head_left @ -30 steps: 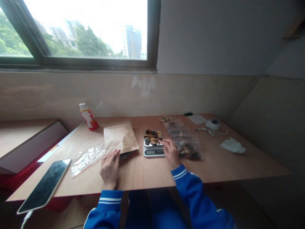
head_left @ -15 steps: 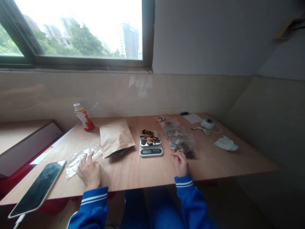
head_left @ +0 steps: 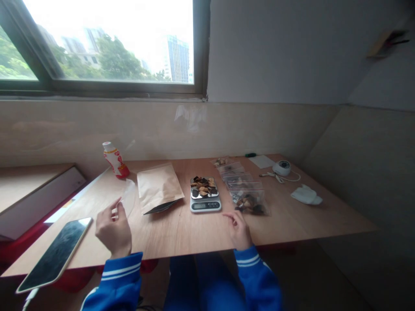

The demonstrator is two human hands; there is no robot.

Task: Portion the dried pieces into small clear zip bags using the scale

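Fingertips of my left hand (head_left: 113, 229) pinch a clear plastic bag (head_left: 129, 196), raised off the table at the left and seen nearly edge-on. My right hand (head_left: 238, 226) hovers near the front edge with its index finger stretched out and the others loosely bent; nothing shows in it. Just beyond it, to the left, stands a white kitchen scale (head_left: 205, 206). Dried slices (head_left: 203, 186), dark and tan, are heaped on its metal plate. A brown kraft paper pouch (head_left: 160, 185) lies between the scale and the plastic bag, its dark mouth towards me.
Several filled zip bags (head_left: 249, 201) overlap in a row right of the scale. Farther right are a white dome camera (head_left: 282, 167) with its cable and a crumpled white tissue (head_left: 306, 195). At left are a phone (head_left: 55, 255) and a red-and-white bottle (head_left: 116, 160).
My left hand has picked up the plastic bag, which lay flat on the table before, and lifted it. My right hand has shifted slightly left, away from the filled zip bags.
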